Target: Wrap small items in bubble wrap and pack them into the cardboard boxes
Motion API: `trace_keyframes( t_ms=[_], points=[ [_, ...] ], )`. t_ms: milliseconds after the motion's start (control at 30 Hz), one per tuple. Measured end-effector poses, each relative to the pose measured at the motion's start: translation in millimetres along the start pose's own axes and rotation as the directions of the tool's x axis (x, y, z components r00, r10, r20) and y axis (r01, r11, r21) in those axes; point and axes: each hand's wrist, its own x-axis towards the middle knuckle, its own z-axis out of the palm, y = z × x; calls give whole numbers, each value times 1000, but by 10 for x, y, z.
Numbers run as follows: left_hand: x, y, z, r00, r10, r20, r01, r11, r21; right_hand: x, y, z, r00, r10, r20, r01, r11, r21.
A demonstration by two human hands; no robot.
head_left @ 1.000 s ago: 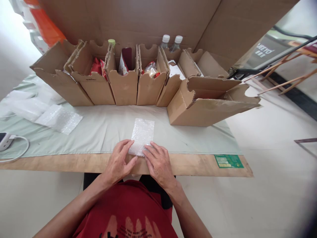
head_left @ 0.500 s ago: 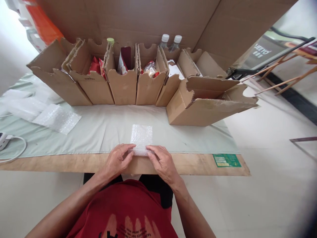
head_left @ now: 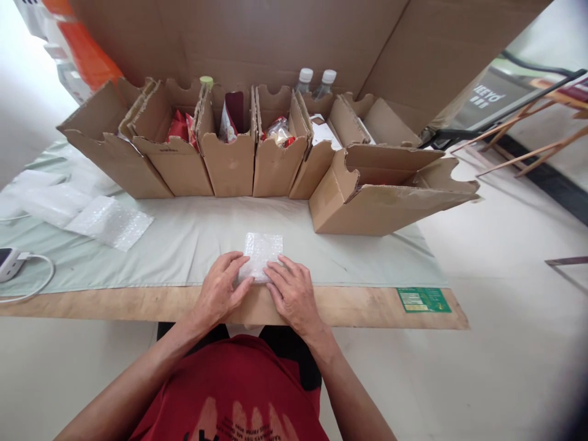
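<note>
A small sheet of clear bubble wrap (head_left: 263,245) lies at the front of the table, its near end folded or rolled over. My left hand (head_left: 223,283) is at the left edge of the roll, thumb and fingers curved around it. On the other side my right hand (head_left: 291,291) has its fingers over the wrap and its thumb at the near edge. Whether something is inside the fold cannot be made out.
Several open cardboard bins (head_left: 229,165) line the back, holding packets and boxes. One bin (head_left: 390,208) sits angled at the right. More bubble wrap (head_left: 110,222) lies at the left, beyond a white power strip (head_left: 11,263). A green label (head_left: 423,300) is stuck on the wooden edge (head_left: 358,304).
Both hands have moved slightly away from me along the bubble wrap. My right fingers now reach farther over it, and the folded near end has shifted forward a little.
</note>
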Motion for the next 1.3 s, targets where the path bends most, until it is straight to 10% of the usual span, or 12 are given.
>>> trace_keyframes(
  t_ms=[167, 633, 800, 1100, 1300],
  points=[
    [-127, 11, -144, 986, 130, 108, -125, 991, -53, 14, -28, -134, 995, 83, 48, -90, 981, 172],
    [187, -37, 0, 980, -200, -11, 199, 978, -66, 142, -14, 2, 999, 38, 30, -37, 998, -44],
    [-54, 59, -28, 889, -451, 78, 427, 756, -496, 218, 16, 51, 979, 195, -66, -181, 968, 177],
    [-47, 424, 109, 829, -487, 273, 506, 447, -738, -5, -343, -72, 888, 448, 105, -423, 704, 571],
    [1, 505, 124, 898, -349, 268, 439, 724, -532, -16, -129, -488, 843, 445, 301, -519, 533, 668]
  ],
)
